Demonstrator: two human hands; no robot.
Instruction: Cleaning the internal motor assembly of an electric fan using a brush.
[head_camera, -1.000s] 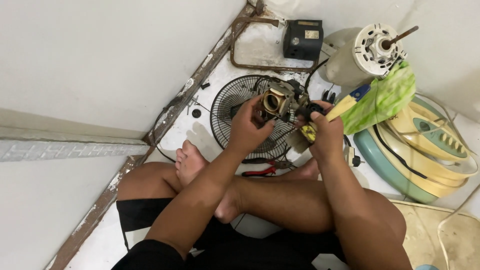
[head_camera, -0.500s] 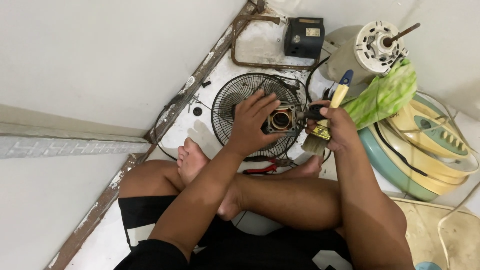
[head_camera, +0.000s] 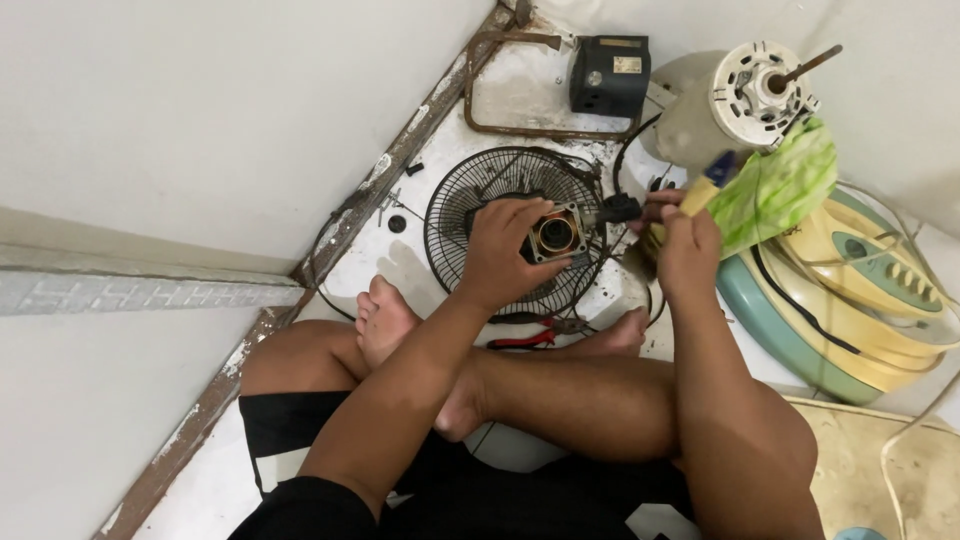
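The fan is already stripped: the left hand (head_camera: 510, 250) clasps the bare motor core (head_camera: 556, 235) above the wire fan guard (head_camera: 500, 190), the right hand (head_camera: 685, 245) grips a yellow-handled tool (head_camera: 700, 195), reassembly seemingly remaining.

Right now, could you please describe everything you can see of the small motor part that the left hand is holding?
The motor part is a small squarish block with a grey metal frame and a round coppery opening in its middle, facing up. The left hand grips it from its left side, above the black wire fan guard. A black piece sits at its right edge, near the right hand. Its underside is hidden.
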